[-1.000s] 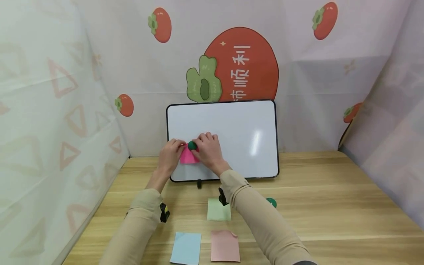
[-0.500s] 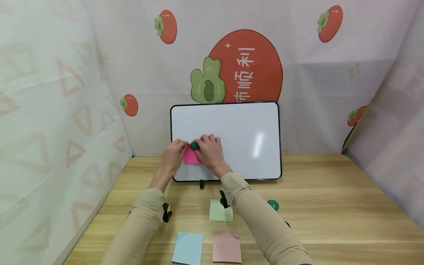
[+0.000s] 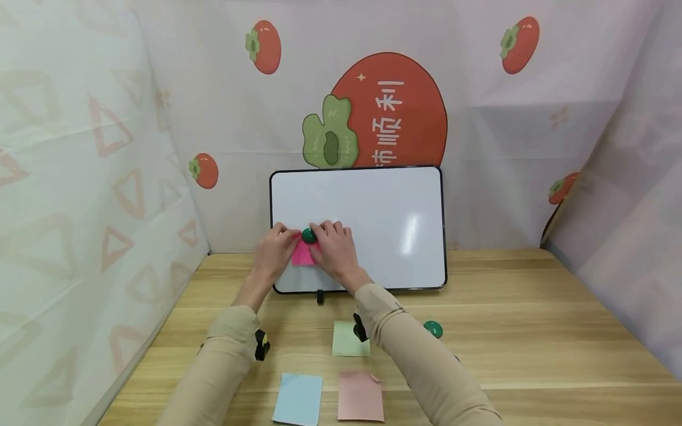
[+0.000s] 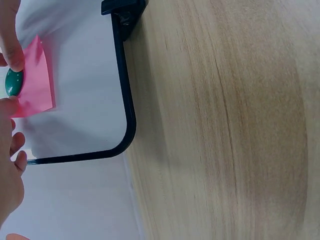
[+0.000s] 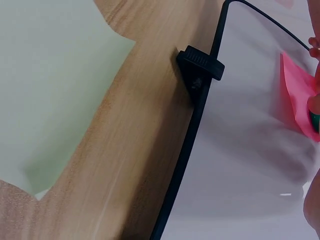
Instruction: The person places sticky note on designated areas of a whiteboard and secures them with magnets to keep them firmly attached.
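While right hand (image 3: 335, 249) holds glossy dome (image 3: 308, 236), bent pink paper (image 3: 302, 256), smooth whiteboard (image 3: 373, 207)

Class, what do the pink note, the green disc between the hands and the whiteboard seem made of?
Pink note: apparently matte paper, by its thin, bent edge.
Green disc: glossy, probably plastic, by its highlight.
Whiteboard: smooth, glossy face with glare; perhaps coated metal, perhaps plastic.

The left hand (image 3: 273, 253) and right hand (image 3: 337, 251) are bare. The left sleeve (image 3: 210, 373) and right sleeve (image 3: 423, 355) are beige and creased. A black device (image 3: 260, 351) with a yellow patch (image 3: 263, 339) adjoins the left cuff (image 3: 234, 322); a second black device (image 3: 360, 328) adjoins the right cuff (image 3: 375, 303).
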`<state>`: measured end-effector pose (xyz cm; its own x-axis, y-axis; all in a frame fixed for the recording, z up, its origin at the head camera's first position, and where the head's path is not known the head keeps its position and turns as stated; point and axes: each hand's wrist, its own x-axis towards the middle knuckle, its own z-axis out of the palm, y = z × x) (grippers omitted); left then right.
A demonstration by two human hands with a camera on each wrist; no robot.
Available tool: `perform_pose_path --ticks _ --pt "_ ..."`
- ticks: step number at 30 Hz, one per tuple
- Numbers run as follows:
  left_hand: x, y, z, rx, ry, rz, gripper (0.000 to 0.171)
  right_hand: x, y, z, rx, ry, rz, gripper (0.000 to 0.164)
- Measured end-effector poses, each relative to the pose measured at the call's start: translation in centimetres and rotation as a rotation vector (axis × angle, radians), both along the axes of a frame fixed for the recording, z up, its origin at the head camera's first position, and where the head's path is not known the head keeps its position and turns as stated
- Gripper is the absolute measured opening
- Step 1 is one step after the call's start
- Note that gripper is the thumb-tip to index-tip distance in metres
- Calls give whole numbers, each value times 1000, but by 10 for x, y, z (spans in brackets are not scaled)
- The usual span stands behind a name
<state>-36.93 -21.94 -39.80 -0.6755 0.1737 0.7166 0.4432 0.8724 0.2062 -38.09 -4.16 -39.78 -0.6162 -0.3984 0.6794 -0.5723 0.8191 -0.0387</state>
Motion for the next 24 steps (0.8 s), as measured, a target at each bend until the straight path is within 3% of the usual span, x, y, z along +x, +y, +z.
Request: perform_pose_path --ticks 5,10,18,24 --pt "3 -1 2 -37 -22 29 22 5 5 2 0 -72 -5 54" --pt "6 -4 0 -58 -77 17 32 10 13 0 26 -136 -6 52" --pt "9 -7 -5 -76 -102 16 42 19 31 -3 60 -146 -13 51" --pt "12 -7 -5 -86 -108 8 44 29 46 -1 25 -151 6 51"
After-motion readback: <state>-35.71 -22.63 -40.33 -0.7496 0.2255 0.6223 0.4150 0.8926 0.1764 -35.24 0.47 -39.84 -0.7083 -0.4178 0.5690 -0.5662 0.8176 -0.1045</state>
